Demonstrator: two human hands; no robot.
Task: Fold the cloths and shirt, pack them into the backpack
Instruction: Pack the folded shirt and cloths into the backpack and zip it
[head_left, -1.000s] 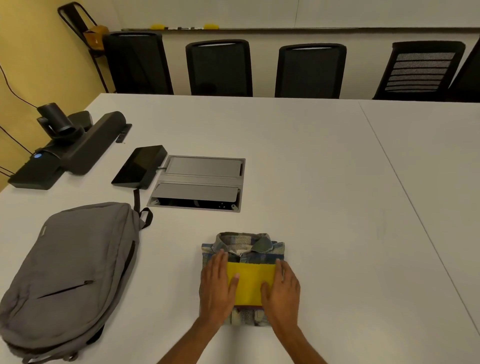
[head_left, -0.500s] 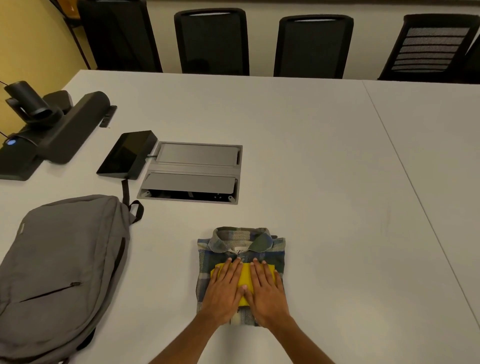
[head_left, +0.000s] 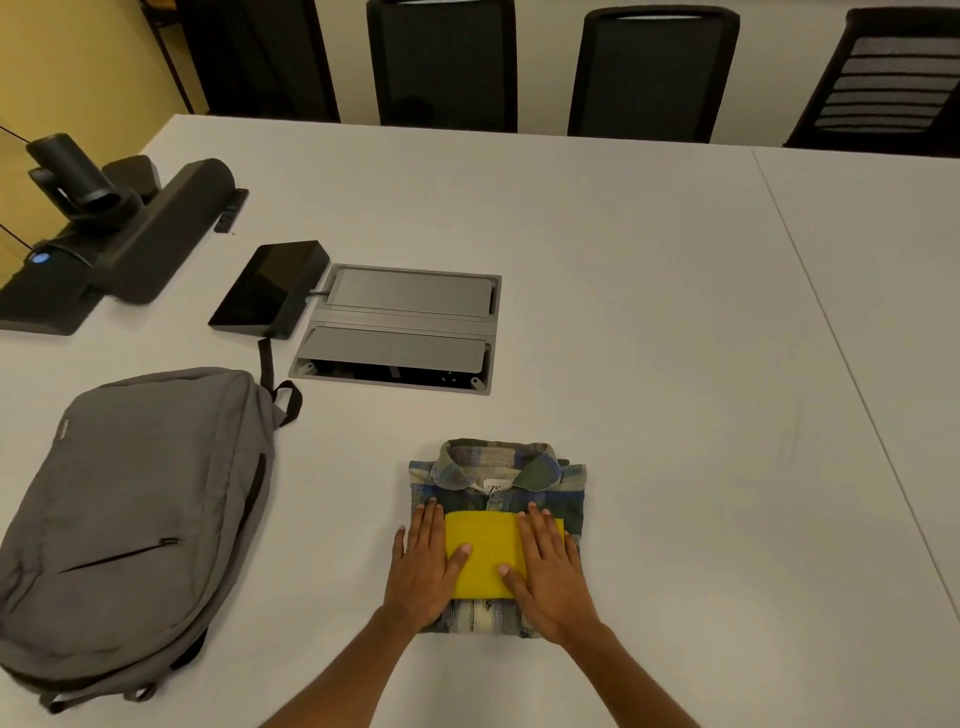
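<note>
Worktop (head_left: 649, 322) spreads wide and bare to the right of the folded plaid shirt (head_left: 498, 473); yellow cloth (head_left: 485, 556) lies on the shirt between both hands; left hand (head_left: 423, 566) and right hand (head_left: 550, 571) press flat, fingers (head_left: 535, 525) straight and slightly apart, overlapping the cloth's side edges; grey backpack (head_left: 130, 514) lies well left; cable hatch (head_left: 400, 327) and tablet (head_left: 270, 288) sit beyond.
</note>
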